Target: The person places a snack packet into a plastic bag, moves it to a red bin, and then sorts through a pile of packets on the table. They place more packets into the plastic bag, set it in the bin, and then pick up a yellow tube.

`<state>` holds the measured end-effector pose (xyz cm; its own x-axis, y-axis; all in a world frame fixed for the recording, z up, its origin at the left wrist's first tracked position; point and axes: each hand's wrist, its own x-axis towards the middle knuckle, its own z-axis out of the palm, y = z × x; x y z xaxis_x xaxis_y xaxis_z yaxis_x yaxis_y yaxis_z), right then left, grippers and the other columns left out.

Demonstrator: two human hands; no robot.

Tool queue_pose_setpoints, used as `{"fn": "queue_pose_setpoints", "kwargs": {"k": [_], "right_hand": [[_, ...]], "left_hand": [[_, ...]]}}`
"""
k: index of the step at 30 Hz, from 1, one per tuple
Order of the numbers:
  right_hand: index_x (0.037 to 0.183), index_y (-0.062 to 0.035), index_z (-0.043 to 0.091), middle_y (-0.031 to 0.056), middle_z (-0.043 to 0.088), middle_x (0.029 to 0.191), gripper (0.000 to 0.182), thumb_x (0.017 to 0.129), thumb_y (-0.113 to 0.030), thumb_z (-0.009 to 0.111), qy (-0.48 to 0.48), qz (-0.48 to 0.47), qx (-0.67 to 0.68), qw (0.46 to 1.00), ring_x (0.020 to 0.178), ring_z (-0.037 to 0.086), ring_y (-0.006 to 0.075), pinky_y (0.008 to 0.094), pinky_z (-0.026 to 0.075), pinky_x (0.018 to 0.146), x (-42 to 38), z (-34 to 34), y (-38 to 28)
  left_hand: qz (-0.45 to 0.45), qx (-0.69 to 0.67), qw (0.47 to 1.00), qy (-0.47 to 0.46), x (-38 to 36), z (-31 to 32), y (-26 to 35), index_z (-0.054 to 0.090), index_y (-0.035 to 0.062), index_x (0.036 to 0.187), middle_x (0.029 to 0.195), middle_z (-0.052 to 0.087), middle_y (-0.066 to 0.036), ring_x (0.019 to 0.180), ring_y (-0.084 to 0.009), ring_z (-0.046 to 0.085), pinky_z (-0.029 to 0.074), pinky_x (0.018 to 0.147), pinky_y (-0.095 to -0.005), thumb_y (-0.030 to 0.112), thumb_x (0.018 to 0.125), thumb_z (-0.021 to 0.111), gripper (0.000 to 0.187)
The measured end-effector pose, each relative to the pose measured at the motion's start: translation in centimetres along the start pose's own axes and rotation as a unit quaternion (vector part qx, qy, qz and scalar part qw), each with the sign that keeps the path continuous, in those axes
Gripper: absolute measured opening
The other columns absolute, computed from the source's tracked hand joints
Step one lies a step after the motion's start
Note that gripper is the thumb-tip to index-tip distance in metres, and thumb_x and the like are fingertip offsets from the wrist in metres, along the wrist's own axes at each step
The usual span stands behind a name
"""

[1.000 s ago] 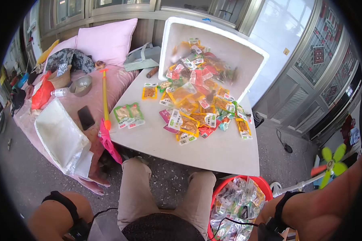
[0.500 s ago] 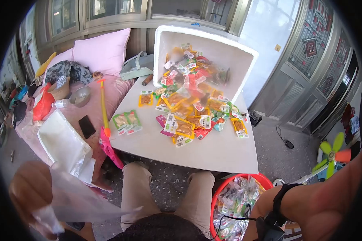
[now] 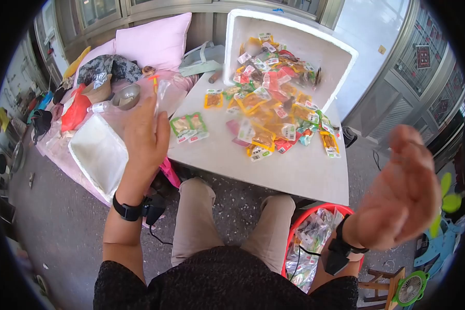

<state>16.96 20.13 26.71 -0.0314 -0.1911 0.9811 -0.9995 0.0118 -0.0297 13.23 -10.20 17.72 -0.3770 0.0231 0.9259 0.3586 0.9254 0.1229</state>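
My left hand [image 3: 143,135] is raised at the left edge of the table, its fingers pinching a clear plastic bag [image 3: 163,91] that sticks up from the fingertips. My right hand [image 3: 404,192], slightly blurred, hangs in the air right of the table, fingers loosely apart and nothing visible in it. Small packets of packaged food [image 3: 258,133] in yellow, red and green lie heaped on the white table [image 3: 212,165]. The heap spills from a white foam box [image 3: 341,67] tipped on its side. Two green-edged packets [image 3: 190,127] lie apart, nearest my left hand.
A red tub [image 3: 289,243] full of clear-bagged packets stands on the floor below the table's right front. Left is a pink-covered seat with a pillow [image 3: 152,41], a foam lid [image 3: 99,155] and a metal bowl [image 3: 126,97]. A small green fan [image 3: 411,288] sits low right.
My left hand has come up from the lower left to the table's edge with the plastic bag. My right hand has swung into view at the right. The whole view has shifted.
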Motion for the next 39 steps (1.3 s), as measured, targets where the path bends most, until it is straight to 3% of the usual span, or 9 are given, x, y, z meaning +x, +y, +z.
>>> {"fn": "queue_pose_setpoints", "kwargs": {"k": [2, 5, 11, 15, 21, 30, 33, 36, 39], "right_hand": [[0.101, 0.0043, 0.045, 0.0177, 0.051, 0.098, 0.029, 0.074, -0.005, 0.052, -0.061, 0.150, -0.006, 0.987, 0.093, 0.048, 0.0297, 0.0382, 0.037, 0.080, -2.8, 1.8, 1.7], [0.097, -0.0008, 0.049, 0.0092, 0.053, 0.093, 0.024, 0.075, -0.006, 0.054, -0.046, 0.412, 0.065, 0.908, 0.084, 0.050, 0.0145, 0.0246, 0.040, 0.070, -11.5, 7.5, 5.6], [0.096, -0.0036, 0.047, 0.0031, 0.052, 0.089, 0.020, 0.080, -0.015, 0.050, 0.070, 0.735, 0.238, 0.631, 0.078, 0.052, 0.0108, 0.0233, 0.043, 0.064, -24.2, 15.8, 9.8], [0.096, -0.0040, 0.047, 0.0038, 0.052, 0.087, 0.020, 0.082, -0.017, 0.048, 0.109, 0.748, 0.306, 0.579, 0.078, 0.052, 0.0121, 0.0257, 0.044, 0.063, -25.7, 16.6, 10.5], [0.088, -0.0024, 0.048, 0.0054, 0.053, 0.077, 0.013, 0.081, -0.013, 0.047, 0.108, 0.722, 0.360, 0.581, 0.069, 0.052, 0.0119, 0.0240, 0.043, 0.060, -26.7, 15.7, 11.2], [0.075, -0.0054, 0.049, 0.0018, 0.051, 0.067, 0.004, 0.076, -0.002, 0.050, 0.144, 0.711, 0.322, 0.608, 0.058, 0.049, 0.0101, 0.0208, 0.041, 0.050, -26.0, 15.5, 11.2], [0.075, -0.0072, 0.049, 0.0005, 0.050, 0.065, 0.004, 0.076, -0.004, 0.051, 0.151, 0.719, 0.331, 0.592, 0.055, 0.049, 0.0088, 0.0197, 0.039, 0.047, -24.9, 14.9, 11.3], [0.077, -0.0077, 0.049, 0.0002, 0.050, 0.064, 0.006, 0.075, -0.008, 0.054, 0.149, 0.706, 0.347, 0.599, 0.053, 0.048, 0.0070, 0.0176, 0.038, 0.045, -24.8, 15.1, 11.5], [0.079, -0.0078, 0.049, -0.0001, 0.050, 0.064, 0.007, 0.076, -0.010, 0.055, 0.136, 0.693, 0.362, 0.609, 0.054, 0.048, 0.0066, 0.0172, 0.037, 0.045, -24.8, 15.3, 11.8]], "left_hand": [[0.005, -0.051, 0.999, 0.011, -1.5, 3.0, 0.1, 0.044, -0.0035, 0.104, 0.079, 0.054, -0.021, 0.068, -0.0346, 0.053, 0.042, 0.060, -0.0395, 0.003, 0.070, 0.054, 0.037], [-0.114, -0.137, 0.976, -0.122, -6.0, 7.4, 1.1, 0.041, -0.0018, 0.109, 0.078, 0.053, -0.021, 0.068, -0.0354, 0.052, 0.042, 0.061, -0.0402, 0.008, 0.072, 0.051, 0.040], [-0.329, -0.241, 0.872, -0.270, -14.9, 13.6, 2.5, 0.035, 0.0024, 0.114, 0.081, 0.054, -0.022, 0.073, -0.0362, 0.053, 0.042, 0.062, -0.0406, 0.015, 0.076, 0.047, 0.041], [-0.385, -0.309, 0.828, -0.267, -16.7, 15.0, 3.7, 0.030, 0.0014, 0.119, 0.083, 0.056, -0.014, 0.070, -0.0207, 0.056, 0.043, 0.061, -0.0295, 0.012, 0.077, 0.049, 0.047], [-0.331, -0.302, 0.836, -0.317, -16.1, 14.0, 4.7, 0.028, -0.0017, 0.121, 0.108, 0.046, -0.022, 0.097, -0.0274, 0.049, 0.038, 0.081, -0.0307, 0.012, 0.073, 0.050, 0.055], [-0.214, -0.191, 0.922, -0.260, -15.2, 12.2, 5.7, 0.037, -0.0046, 0.113, 0.109, 0.042, -0.023, 0.101, -0.0324, 0.043, 0.035, 0.086, -0.0355, 0.014, 0.067, 0.057, 0.053], [-0.110, -0.143, 0.965, -0.192, -14.7, 11.1, 5.8, 0.048, -0.0022, 0.097, 0.095, 0.049, -0.019, 0.086, -0.0284, 0.050, 0.041, 0.074, -0.0344, 0.014, 0.066, 0.058, 0.036], [-0.181, -0.221, 0.925, -0.252, -15.2, 11.1, 5.5, 0.051, 0.0001, 0.082, 0.078, 0.052, -0.013, 0.068, -0.0233, 0.052, 0.042, 0.060, -0.0315, 0.011, 0.069, 0.056, 0.017], [-0.244, -0.282, 0.908, -0.189, -15.6, 11.8, 4.9, 0.051, 0.0006, 0.075, 0.068, 0.052, -0.011, 0.057, -0.0209, 0.050, 0.040, 0.054, -0.0294, 0.007, 0.072, 0.052, 0.008]]}}
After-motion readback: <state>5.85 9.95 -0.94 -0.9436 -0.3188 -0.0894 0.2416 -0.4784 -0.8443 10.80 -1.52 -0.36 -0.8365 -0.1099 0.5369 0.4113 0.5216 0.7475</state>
